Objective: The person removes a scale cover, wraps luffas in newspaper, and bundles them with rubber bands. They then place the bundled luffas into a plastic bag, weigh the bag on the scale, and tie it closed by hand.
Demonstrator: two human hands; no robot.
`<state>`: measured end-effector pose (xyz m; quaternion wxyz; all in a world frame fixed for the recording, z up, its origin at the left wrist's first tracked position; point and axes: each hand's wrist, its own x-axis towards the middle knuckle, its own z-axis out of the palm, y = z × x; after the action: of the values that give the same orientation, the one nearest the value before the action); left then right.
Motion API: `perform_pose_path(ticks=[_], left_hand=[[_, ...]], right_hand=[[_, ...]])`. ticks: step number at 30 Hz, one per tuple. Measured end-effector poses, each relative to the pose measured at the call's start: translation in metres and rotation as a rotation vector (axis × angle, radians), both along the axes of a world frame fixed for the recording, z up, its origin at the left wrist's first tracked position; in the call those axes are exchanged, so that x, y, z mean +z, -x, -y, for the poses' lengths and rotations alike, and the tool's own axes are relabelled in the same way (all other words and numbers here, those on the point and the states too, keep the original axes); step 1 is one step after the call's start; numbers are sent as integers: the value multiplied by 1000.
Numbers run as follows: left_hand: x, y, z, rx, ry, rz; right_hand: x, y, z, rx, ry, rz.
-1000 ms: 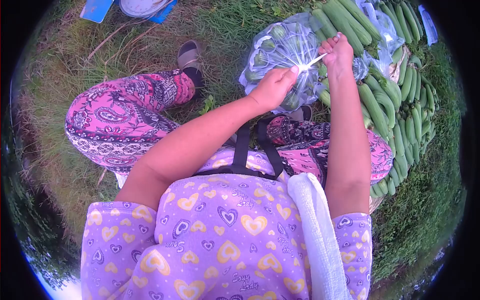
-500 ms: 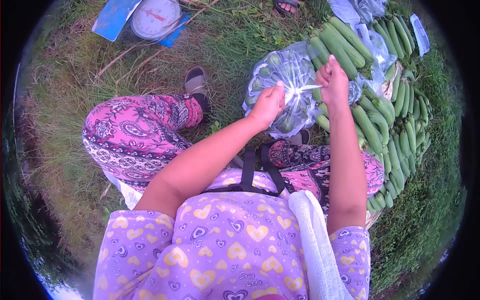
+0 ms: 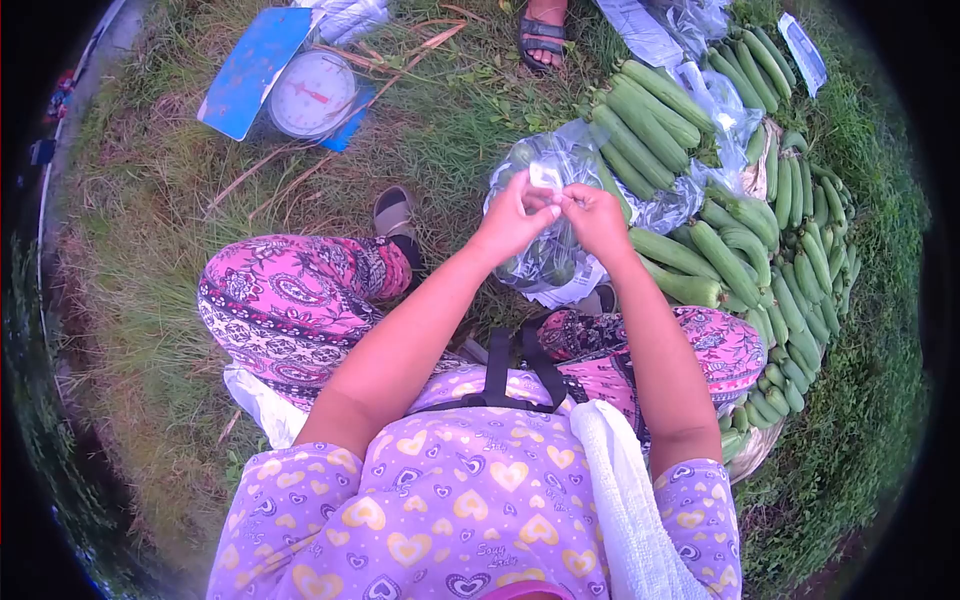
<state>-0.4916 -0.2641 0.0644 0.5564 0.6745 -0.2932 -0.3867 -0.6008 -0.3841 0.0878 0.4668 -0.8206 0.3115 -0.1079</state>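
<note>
In front of my knees sits a clear plastic bag (image 3: 543, 262) with green vegetables inside. My left hand (image 3: 515, 218) is at the top of the bag, its thumb and fingers closed on the gathered plastic. Right beside it, my right hand (image 3: 597, 218) pinches the same gathered top, the two hands almost touching. A whitish bit of plastic (image 3: 545, 176) sticks up between the fingers. The hands cover the knot area and part of the bag.
Long green gourds (image 3: 640, 130) lie stacked beyond the bag, and several more rows (image 3: 800, 270) run down the right. A dial scale (image 3: 312, 93) with a blue tray stands at the upper left. Another person's sandalled foot (image 3: 543, 42) is at the top.
My hands have come together over the bag; before, they were apart with a strand of plastic stretched between them. The camera view has shifted slightly, showing more of the other person's foot.
</note>
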Motion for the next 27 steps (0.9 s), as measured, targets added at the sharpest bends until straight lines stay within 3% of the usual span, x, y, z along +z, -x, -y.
perform_pose_path(ticks=[3,6,9,10,13,17,19,21,22,23,25,27], left_hand=[[-6,14,-4,72,54,62],[3,12,0,-4,-114,310],[-4,19,7,149,-44,0],[-11,22,14,210,122,-117],[-6,22,19,228,65,-355],[-20,15,23,195,46,-188],[-10,16,25,128,-68,214],[-9,26,24,128,-47,590],[9,26,22,60,21,533],[20,26,23,-12,-82,552],[30,26,24,-163,-289,588],[18,23,28,1,-143,654]], right_hand=[[-8,-4,4,-32,-128,68],[2,-5,2,-32,-180,-3],[6,-10,0,-59,-114,21],[10,-12,-1,-65,-104,10],[8,-14,2,-110,-200,72],[8,-16,15,-231,-463,202],[25,-20,10,-203,-589,313],[26,-24,5,-90,-351,320],[26,-29,1,-62,-246,330],[27,-33,-3,-37,-141,340],[41,-36,-11,89,-182,219],[50,-39,-18,208,-129,235]])
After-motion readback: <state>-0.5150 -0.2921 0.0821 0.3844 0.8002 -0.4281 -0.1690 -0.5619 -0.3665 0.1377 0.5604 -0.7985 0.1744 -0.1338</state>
